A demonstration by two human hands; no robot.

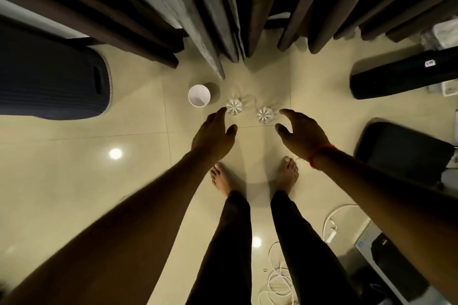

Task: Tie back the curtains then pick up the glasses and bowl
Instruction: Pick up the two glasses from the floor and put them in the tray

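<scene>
Two clear glasses stand on the pale tiled floor: the left glass (233, 106) and the right glass (265, 115). A white bowl (199, 95) sits just left of them. Dark brown and grey curtains (223, 20) hang down to the floor behind. My left hand (215, 134) is open, its fingertips right at the left glass. My right hand (301, 132) is open, curved beside the right glass, a small gap between them. Neither hand holds anything.
A dark suitcase (49, 82) lies at the left. A black speaker (401, 77) and a dark bag (401, 151) are at the right. White cables (277, 277) trail on the floor by my bare feet (223, 181), near a laptop (379, 250).
</scene>
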